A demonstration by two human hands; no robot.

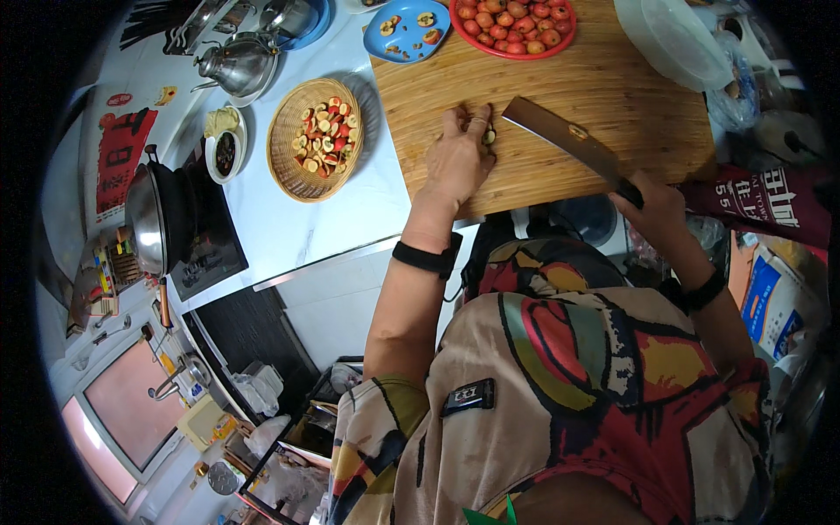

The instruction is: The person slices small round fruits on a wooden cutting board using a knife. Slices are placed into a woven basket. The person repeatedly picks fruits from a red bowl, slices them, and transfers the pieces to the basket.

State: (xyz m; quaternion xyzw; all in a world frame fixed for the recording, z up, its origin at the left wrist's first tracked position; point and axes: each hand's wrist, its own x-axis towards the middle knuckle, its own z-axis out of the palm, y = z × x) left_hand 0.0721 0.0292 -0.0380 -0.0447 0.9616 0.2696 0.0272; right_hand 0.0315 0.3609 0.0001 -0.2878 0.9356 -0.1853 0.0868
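My left hand (pixel 459 154) rests on a bamboo cutting board (pixel 564 85), fingers and thumb curled around a few fruit slices (pixel 489 136) mostly hidden beneath it. In my right hand (pixel 653 203) is the black handle of a cleaver (pixel 558 138). Its broad blade lies low over the board, pointing up and left, apart from my left hand. One pale slice (pixel 577 132) clings to the blade. To the left, a round wicker basket (pixel 279 141) holds many cut red fruit pieces (pixel 328 136). Whole red fruits (pixel 515 26), like hawthorns, fill a red bowl (pixel 573 41) at the board's far edge.
A blue plate (pixel 410 21) with halves and scraps overlaps the board's far left corner. A translucent plastic basin (pixel 676 42) stands far right. On the left are a steel kettle (pixel 239 69), a white dish (pixel 239 154) and a wok (pixel 154 220) by a black cooktop (pixel 213 246).
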